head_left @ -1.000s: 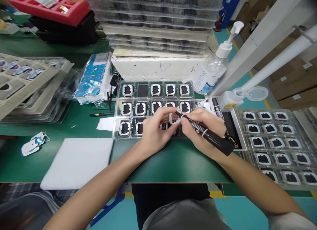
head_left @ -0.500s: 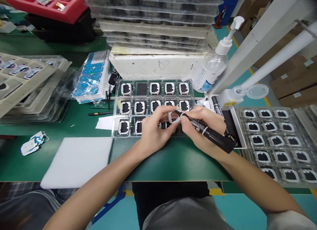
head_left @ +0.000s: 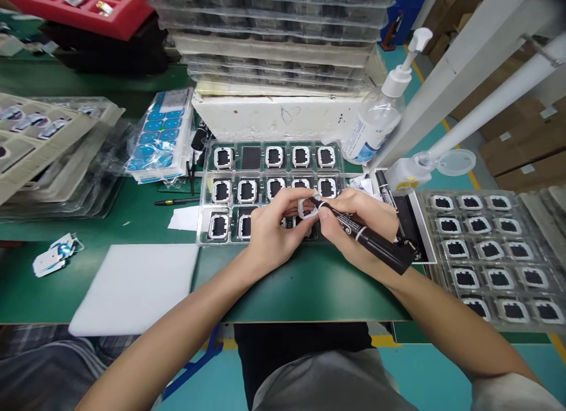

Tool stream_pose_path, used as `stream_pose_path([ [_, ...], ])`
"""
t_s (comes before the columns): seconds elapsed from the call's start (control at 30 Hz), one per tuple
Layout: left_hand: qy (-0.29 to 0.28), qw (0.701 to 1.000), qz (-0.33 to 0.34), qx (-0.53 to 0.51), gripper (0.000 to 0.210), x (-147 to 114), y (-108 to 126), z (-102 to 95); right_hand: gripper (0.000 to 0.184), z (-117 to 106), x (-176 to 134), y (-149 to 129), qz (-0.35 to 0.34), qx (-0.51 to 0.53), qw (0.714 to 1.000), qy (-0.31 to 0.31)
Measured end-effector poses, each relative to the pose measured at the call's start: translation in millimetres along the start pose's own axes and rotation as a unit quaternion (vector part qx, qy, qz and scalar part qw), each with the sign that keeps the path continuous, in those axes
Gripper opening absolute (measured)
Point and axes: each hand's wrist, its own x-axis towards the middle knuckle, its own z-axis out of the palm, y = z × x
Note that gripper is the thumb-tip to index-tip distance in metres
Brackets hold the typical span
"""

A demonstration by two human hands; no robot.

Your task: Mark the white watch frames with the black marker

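Observation:
My left hand [head_left: 272, 228] pinches a small white square frame part [head_left: 306, 206] above a clear tray [head_left: 207, 193] that holds several white-rimmed black parts. A black marker pen [head_left: 369, 240] is gripped in my right hand [head_left: 358, 228], and its tip touches the edge of the frame part. Both hands hover over the tray's front right pockets and hide them.
A second clear tray [head_left: 490, 252] of the same parts lies at the right. Behind stand a pump bottle [head_left: 375, 119], a white block [head_left: 278, 116] and stacked clear trays [head_left: 283, 39]. A white foam sheet [head_left: 132, 287] lies front left, blue-labelled packs [head_left: 161, 134] further back.
The view has drifted slightly, so everything sits a little higher and further left. My hands keep the same hold, with the marker tip still on the frame part.

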Motion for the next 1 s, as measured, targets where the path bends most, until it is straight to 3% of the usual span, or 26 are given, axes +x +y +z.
stream_pose_path([
  [0.37,-0.018,0.971,-0.166,-0.173,0.056,10.0,4.1,2.5,0.018,-2.3,-0.1,-2.7,0.023,0.028,0.999,0.022],
  [1.0,-0.004,0.958,-0.181,-0.221,0.058,6.7,4.0,8.8,0.018,0.9,-1.6,-1.3,0.027,0.021,0.999,0.027],
])
